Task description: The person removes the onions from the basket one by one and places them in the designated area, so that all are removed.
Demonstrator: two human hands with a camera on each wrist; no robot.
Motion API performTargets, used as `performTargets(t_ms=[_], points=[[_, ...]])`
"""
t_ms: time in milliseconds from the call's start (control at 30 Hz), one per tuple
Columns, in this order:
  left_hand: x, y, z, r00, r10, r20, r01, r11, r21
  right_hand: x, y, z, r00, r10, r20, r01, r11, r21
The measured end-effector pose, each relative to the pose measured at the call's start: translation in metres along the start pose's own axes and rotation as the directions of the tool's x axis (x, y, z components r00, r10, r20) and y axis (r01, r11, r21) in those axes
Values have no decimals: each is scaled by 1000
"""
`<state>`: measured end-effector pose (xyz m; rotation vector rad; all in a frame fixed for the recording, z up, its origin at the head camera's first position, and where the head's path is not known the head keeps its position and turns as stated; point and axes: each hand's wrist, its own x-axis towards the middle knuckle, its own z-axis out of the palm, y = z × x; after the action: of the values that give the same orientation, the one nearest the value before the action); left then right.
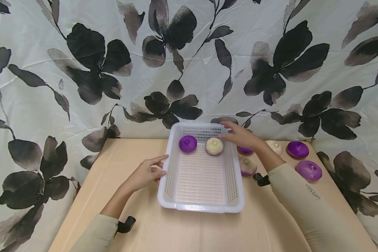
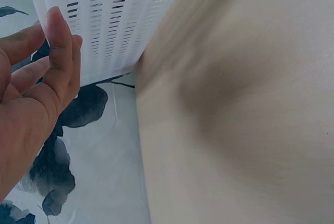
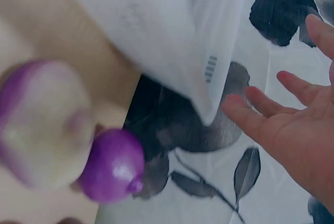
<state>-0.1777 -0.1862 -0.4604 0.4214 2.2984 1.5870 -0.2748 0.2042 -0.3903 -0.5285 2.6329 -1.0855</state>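
Observation:
A white perforated plastic basket (image 1: 201,206) stands on the table, with a purple turnip (image 1: 187,144) and a pale turnip (image 1: 214,146) in its far half. At its left rim is my left hand (image 1: 146,173), thumb and fingers extended against the edge; the left wrist view shows the fingertips (image 2: 56,20) on the outer wall. My right hand (image 1: 240,134) hovers at the far right corner, fingers spread and nothing in them. In the right wrist view those fingers (image 3: 242,112) are apart from the basket corner.
Right of the basket lie more turnips: a white-and-purple one (image 1: 247,166), a purple one (image 1: 245,150) partly behind my right hand, a pale one (image 1: 273,147), and two purple ones (image 1: 297,149) near the right edge. A floral cloth (image 1: 208,87) hangs behind the wooden table (image 1: 195,234).

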Motion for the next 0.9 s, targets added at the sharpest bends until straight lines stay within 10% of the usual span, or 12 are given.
performTargets(t_ms=[900], points=[[1, -1, 0, 1000, 11, 4, -11, 1000, -5, 51, -17, 52, 934, 352, -55, -337, 922, 191]])
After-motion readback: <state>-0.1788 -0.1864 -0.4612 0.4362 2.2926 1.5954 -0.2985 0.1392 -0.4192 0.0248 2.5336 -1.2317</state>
